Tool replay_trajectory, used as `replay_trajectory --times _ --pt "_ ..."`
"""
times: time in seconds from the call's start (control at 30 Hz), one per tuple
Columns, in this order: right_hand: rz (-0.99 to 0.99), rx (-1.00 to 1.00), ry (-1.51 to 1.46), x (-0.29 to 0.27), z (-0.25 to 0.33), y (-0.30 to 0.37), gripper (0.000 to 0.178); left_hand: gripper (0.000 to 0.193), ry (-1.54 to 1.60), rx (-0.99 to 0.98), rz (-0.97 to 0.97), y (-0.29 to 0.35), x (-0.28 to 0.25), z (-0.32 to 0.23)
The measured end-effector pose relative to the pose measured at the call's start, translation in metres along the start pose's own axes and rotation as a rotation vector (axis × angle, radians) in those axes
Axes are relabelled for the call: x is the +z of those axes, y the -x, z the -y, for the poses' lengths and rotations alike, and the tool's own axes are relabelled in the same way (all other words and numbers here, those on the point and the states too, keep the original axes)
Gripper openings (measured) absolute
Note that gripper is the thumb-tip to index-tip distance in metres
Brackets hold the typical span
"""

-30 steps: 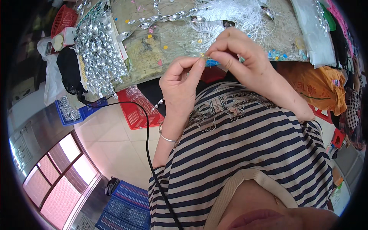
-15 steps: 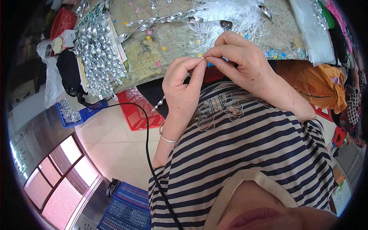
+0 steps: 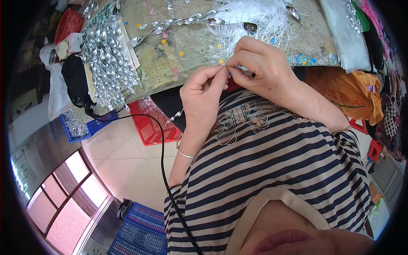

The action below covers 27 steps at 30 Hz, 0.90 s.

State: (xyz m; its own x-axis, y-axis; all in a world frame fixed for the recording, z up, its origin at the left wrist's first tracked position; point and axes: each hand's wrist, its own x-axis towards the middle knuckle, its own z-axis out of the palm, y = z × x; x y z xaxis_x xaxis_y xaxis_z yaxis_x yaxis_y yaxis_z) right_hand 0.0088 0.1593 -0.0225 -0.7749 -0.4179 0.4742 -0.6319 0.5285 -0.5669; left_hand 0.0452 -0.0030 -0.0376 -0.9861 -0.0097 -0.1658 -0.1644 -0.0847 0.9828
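My left hand (image 3: 201,91) and my right hand (image 3: 264,64) meet fingertip to fingertip just in front of the table's near edge. Both are closed in a pinch. What lies between the fingertips is too small to make out; a bit of blue shows just beneath them. Beyond my hands, a heap of fine white threads (image 3: 238,36) is spread on the worn table (image 3: 157,63). A twisted silver strip (image 3: 182,22) runs leftward from the heap. A dark, shiny oval piece (image 3: 250,27) rests on the threads.
Many twisted silver pieces (image 3: 106,63) hang over the table's left part. Clear plastic bags (image 3: 346,38) lie at the right edge, above an orange bag (image 3: 346,93). Below the table are a red basket (image 3: 153,127) and a blue tray (image 3: 89,127). A black cable (image 3: 162,157) crosses beside my left arm.
My fingertips have drawn closer together, with the left fingers folded in slightly more. The things on the table have stayed in place.
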Motion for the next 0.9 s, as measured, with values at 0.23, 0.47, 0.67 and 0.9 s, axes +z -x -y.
replay_trajectory --times 0.23,0.47,0.67,0.9 --pt "0.084 0.371 -0.47 -0.004 0.003 0.001 0.004 0.011 0.394 -0.208 0.016 -0.001 -0.005 -0.001" --pt "0.139 0.613 -0.887 0.002 -0.002 0.007 0.01 0.011 0.255 -0.142 -0.049 0.0 -0.005 -0.005" --pt "0.168 0.634 -0.92 0.0 -0.003 0.01 0.014 0.01 0.104 -0.125 -0.054 0.002 -0.005 -0.009" --pt "0.21 0.624 -0.793 -0.001 -0.002 0.01 0.012 0.012 0.1 -0.139 -0.042 0.003 -0.003 -0.007"
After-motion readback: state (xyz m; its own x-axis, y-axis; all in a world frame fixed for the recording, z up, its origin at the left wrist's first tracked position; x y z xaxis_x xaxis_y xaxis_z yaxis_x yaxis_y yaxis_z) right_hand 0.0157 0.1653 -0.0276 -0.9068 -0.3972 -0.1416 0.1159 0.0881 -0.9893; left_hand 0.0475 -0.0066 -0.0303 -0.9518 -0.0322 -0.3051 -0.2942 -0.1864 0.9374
